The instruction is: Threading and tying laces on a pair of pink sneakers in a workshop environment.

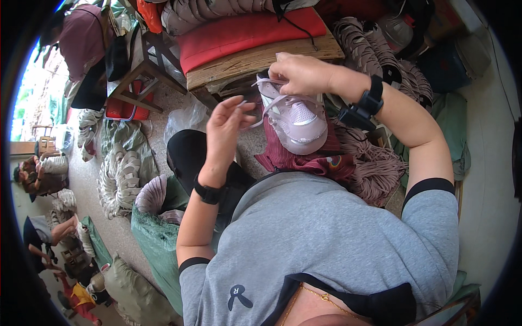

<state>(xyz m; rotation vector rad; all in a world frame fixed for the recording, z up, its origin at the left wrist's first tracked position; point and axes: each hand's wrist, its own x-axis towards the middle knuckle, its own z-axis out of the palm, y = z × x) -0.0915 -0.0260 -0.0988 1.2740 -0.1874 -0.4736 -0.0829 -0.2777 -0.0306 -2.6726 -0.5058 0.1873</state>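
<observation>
A pale pink sneaker upper (pixel 303 133) lies on my lap, its toe toward me. Under it is a maroon cloth (pixel 272 157). A pale shoelace (pixel 255 124) runs off the upper's left side toward my left hand (pixel 224 122), which is raised beside the upper with thumb and finger pinched on the lace end. My right hand (pixel 298 74) is closed over the far end of the upper, at the ankle opening. Its fingers are bent at the lacing there, and what they grip is partly hidden by the hand.
Just beyond stands a wooden bench (pixel 261 62) with red cloth (pixel 250 38). Bundled laces (pixel 375 168) hang to the right. Stacked shoe uppers (pixel 361 46) are at back right. On the left are a green sack (pixel 155 239), a red basket (pixel 130 103) and other people working.
</observation>
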